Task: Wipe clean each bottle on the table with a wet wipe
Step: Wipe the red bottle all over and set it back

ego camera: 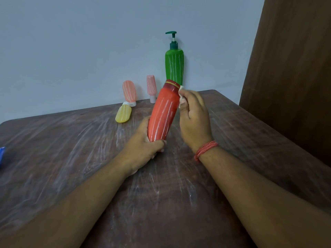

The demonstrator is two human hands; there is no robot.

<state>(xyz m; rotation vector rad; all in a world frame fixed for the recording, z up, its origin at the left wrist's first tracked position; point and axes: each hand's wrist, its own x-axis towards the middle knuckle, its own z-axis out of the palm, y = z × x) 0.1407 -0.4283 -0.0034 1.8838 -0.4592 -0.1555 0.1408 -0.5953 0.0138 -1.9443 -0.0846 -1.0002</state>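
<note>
The left hand (143, 145) grips the base of a tilted red bottle (163, 113) above the table (71, 158). The right hand (194, 119) pinches a white wipe (181, 97) against its neck.

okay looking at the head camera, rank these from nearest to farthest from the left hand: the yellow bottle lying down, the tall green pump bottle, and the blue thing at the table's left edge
1. Yellow plastic bottle lying down: just beyond the left hand, slightly left.
2. Tall green pump bottle: upright at the back wall.
3. Blue object: far left table edge, mostly out of frame.
</note>
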